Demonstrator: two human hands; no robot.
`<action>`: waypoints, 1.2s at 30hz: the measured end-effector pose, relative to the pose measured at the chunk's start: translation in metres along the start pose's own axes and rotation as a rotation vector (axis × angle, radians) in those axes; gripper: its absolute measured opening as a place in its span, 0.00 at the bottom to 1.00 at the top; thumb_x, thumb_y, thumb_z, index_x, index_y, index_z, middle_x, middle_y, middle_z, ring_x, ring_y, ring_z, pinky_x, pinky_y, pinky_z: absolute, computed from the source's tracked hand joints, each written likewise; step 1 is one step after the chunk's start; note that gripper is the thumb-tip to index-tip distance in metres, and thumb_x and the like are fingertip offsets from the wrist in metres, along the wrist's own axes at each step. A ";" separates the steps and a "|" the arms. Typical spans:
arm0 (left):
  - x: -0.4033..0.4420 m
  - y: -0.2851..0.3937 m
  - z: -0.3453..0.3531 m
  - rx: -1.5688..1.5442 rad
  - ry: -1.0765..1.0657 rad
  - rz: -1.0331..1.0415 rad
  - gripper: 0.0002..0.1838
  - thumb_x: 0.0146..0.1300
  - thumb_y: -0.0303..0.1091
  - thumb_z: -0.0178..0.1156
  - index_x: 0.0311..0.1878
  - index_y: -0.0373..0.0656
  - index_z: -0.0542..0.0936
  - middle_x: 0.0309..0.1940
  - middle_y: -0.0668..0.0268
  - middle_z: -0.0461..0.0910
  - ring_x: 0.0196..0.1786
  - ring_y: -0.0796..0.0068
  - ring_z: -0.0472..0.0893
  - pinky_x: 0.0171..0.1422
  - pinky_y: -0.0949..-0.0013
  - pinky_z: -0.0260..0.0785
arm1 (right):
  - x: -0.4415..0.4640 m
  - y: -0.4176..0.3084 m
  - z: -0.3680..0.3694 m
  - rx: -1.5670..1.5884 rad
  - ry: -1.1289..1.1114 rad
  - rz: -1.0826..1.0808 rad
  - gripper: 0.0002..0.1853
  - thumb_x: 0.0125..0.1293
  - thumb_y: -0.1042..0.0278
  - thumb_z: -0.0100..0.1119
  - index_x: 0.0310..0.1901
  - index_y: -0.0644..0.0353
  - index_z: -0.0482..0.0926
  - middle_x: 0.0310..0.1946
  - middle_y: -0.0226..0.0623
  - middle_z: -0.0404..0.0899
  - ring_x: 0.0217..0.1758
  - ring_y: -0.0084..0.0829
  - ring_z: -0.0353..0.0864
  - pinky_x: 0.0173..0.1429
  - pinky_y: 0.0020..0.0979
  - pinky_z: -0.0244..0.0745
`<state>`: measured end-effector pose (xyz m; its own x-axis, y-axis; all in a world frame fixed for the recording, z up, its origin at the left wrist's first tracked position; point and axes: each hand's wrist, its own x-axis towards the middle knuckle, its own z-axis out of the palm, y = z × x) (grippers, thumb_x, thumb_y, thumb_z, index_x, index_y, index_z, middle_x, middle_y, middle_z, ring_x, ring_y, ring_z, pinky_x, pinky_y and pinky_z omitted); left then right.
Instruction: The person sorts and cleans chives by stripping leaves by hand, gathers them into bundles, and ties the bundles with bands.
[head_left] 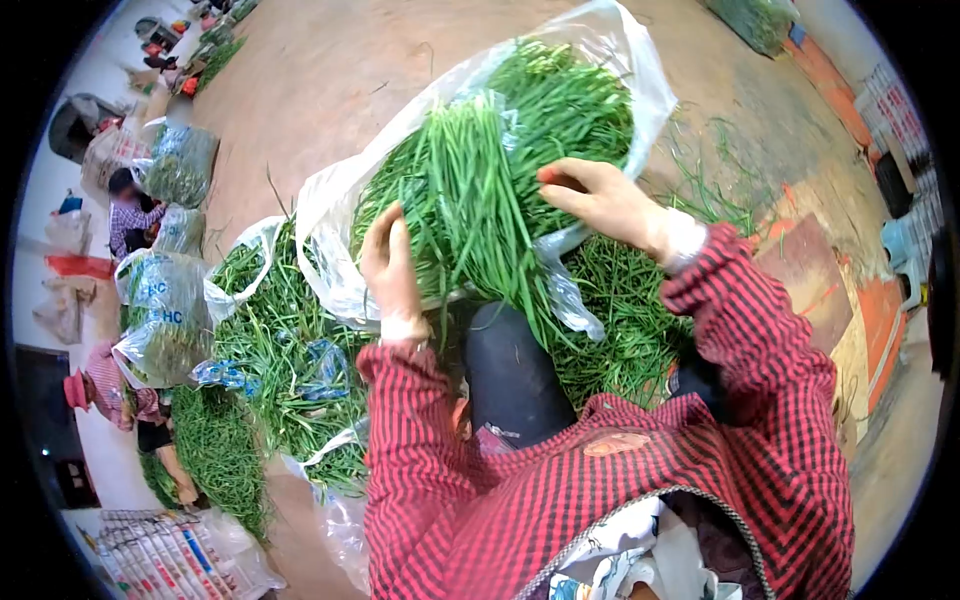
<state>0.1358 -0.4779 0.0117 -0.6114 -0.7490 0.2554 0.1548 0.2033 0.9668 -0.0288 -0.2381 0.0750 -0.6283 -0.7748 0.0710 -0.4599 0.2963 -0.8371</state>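
A thick bunch of long green stalks, like garlic chives (465, 190), lies across the mouth of a clear plastic bag (648, 75) packed with more of the same greens. My left hand (390, 265) is at the bunch's left edge, thumb and fingers upright and a little apart, gripping nothing that I can see. To the right of the bunch, my right hand (605, 200) is half curled, with a gap between thumb and fingers and nothing in it. A crumpled strip of clear plastic (572, 300) hangs by the bunch's lower end, above my dark-trousered knee (515, 375).
Loose greens (300, 400) lie in an opened bag on my left, and more (620, 320) beneath the packed bag. Full bags (165, 310) line the left side, where other people (110, 390) sit. A reddish board (805, 280) and a light-blue stool (903, 262) are at right.
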 end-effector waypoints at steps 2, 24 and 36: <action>0.038 0.008 0.026 0.046 -0.013 0.008 0.20 0.67 0.33 0.59 0.60 0.34 0.75 0.59 0.55 0.76 0.60 0.67 0.76 0.66 0.66 0.66 | 0.042 0.007 0.027 -0.052 -0.007 0.081 0.30 0.62 0.46 0.59 0.51 0.69 0.77 0.44 0.52 0.82 0.49 0.44 0.82 0.56 0.37 0.74; 0.088 0.028 0.046 -0.634 -0.128 -0.427 0.22 0.57 0.29 0.63 0.56 0.38 0.75 0.41 0.62 0.82 0.38 0.73 0.79 0.44 0.71 0.74 | 0.036 -0.045 0.059 -0.470 0.114 -0.176 0.38 0.59 0.51 0.65 0.66 0.62 0.64 0.46 0.42 0.76 0.54 0.40 0.76 0.58 0.36 0.73; -0.021 0.095 0.049 -1.245 -0.436 -0.335 0.32 0.64 0.35 0.59 0.68 0.33 0.63 0.65 0.50 0.69 0.65 0.56 0.71 0.72 0.55 0.65 | -0.067 -0.091 0.055 -0.257 -0.059 -0.024 0.46 0.54 0.59 0.62 0.72 0.60 0.49 0.40 0.61 0.79 0.44 0.57 0.81 0.50 0.45 0.77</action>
<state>0.1251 -0.4118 0.0975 -0.9152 -0.3442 0.2096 0.4018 -0.8201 0.4075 0.0898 -0.2435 0.1170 -0.5812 -0.8122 0.0508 -0.6229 0.4038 -0.6701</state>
